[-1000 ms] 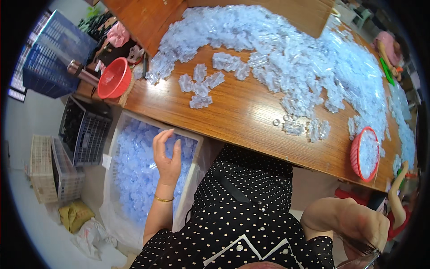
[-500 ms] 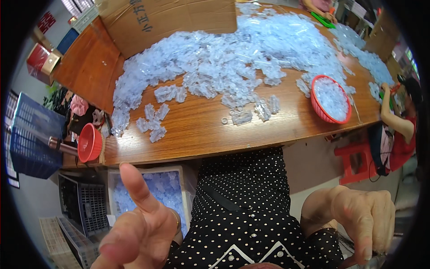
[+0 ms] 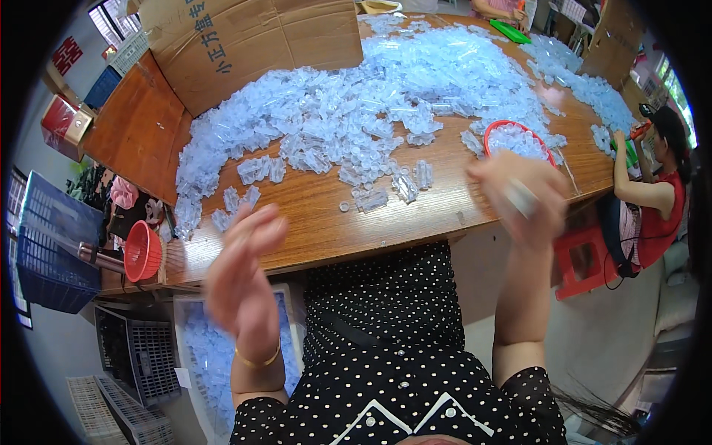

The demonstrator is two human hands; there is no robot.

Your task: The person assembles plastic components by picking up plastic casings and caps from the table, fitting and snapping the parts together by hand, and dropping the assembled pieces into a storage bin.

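A large heap of small clear plastic pieces (image 3: 326, 111) covers the far part of the brown wooden table (image 3: 319, 222). My left hand (image 3: 245, 274), slightly blurred, is raised at the table's near edge; its fingers are stretched out and I see nothing in them. My right hand (image 3: 523, 196) is over the table's near right edge, smeared by motion, with a pale patch across it that I cannot make out. Just beyond it, a red basket (image 3: 487, 139) full of clear pieces is partly hidden by that hand. Several clear pieces (image 3: 404, 185) lie loose in front of the heap.
A box of bluish clear pieces (image 3: 291, 311) stands below the table at left. A small red basket (image 3: 143, 251) sits at the table's left end, and a cardboard box (image 3: 259, 44) stands behind the heap. Another person (image 3: 656, 196) works at right beside a red stool (image 3: 575, 259).
Both hands have risen from low in the view toward the table, the right one up to the red basket. The view has shifted slightly.
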